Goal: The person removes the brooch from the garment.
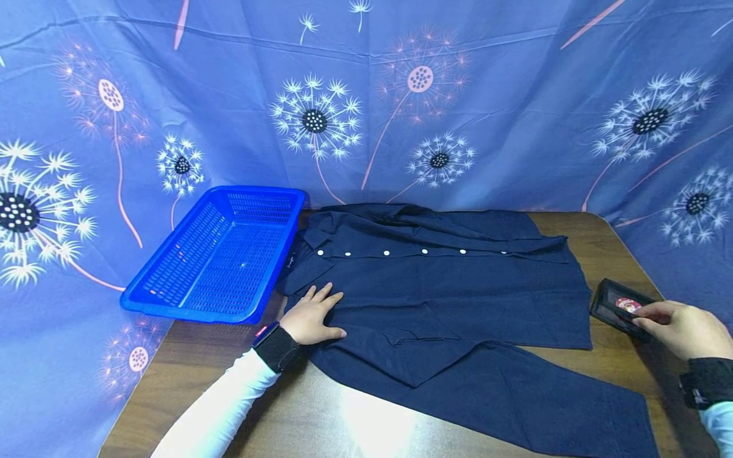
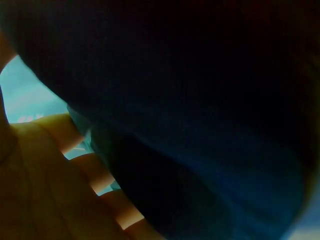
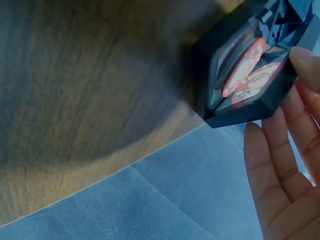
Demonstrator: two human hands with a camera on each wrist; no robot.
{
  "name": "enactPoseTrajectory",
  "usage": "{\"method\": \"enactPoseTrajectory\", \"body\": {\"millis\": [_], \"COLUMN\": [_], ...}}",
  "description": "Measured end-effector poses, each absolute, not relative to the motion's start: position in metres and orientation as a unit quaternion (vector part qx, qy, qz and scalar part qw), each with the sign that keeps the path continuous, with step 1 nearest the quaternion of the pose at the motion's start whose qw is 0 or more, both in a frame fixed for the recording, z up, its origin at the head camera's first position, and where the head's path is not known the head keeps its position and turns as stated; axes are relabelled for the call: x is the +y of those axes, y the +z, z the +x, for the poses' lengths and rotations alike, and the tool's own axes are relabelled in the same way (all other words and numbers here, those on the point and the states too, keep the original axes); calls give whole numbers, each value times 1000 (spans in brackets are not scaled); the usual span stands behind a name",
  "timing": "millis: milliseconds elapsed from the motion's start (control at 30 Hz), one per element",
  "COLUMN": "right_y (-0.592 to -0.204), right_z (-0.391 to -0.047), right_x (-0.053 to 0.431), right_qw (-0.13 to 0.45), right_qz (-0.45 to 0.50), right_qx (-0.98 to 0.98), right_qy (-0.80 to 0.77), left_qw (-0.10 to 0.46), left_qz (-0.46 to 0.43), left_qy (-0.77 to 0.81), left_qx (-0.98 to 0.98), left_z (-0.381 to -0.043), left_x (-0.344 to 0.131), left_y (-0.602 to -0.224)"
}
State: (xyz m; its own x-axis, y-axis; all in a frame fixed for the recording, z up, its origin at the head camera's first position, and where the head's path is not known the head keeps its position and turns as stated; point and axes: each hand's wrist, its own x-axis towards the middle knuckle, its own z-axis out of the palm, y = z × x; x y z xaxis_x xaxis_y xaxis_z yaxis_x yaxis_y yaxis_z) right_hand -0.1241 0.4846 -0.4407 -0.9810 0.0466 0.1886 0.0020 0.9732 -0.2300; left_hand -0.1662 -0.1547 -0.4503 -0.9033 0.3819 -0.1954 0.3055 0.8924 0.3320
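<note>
A dark navy button-up shirt (image 1: 458,299) lies spread on the table, its collar toward the left and one sleeve stretched along the near side. My left hand (image 1: 309,316) rests on it below the collar, fingers spread. In the left wrist view, dark cloth (image 2: 200,145) fills most of the picture beside the palm. Off the hem, at the table's right side, my right hand (image 1: 684,327) holds a small black box (image 1: 607,302) between thumb and fingers. A red round piece (image 3: 247,67) with a printed pattern shows inside the box in the right wrist view.
A blue plastic basket (image 1: 197,312) with perforated walls stands left of the collar, at the table's left edge. Behind the wooden table (image 1: 578,226) hangs a blue curtain (image 1: 515,127) with dandelion prints. Light glares off the tabletop near the front.
</note>
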Motion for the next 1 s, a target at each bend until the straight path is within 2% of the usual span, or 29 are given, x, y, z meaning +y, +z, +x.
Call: {"method": "enactPoseTrajectory", "body": {"millis": [333, 733, 1000], "right_y": [-443, -444, -438], "right_z": [-127, -129, -131], "right_x": [484, 486, 480], "right_qw": [30, 11, -32], "right_qz": [-19, -16, -25], "right_qx": [-994, -994, -994], "right_qy": [104, 107, 101], "left_qw": [132, 132, 131], "left_qz": [178, 180, 183], "left_qy": [152, 150, 149], "left_qx": [963, 963, 963], "left_z": [-167, -166, -168], "left_x": [-154, -154, -154], "left_y": [-450, -449, -448]}}
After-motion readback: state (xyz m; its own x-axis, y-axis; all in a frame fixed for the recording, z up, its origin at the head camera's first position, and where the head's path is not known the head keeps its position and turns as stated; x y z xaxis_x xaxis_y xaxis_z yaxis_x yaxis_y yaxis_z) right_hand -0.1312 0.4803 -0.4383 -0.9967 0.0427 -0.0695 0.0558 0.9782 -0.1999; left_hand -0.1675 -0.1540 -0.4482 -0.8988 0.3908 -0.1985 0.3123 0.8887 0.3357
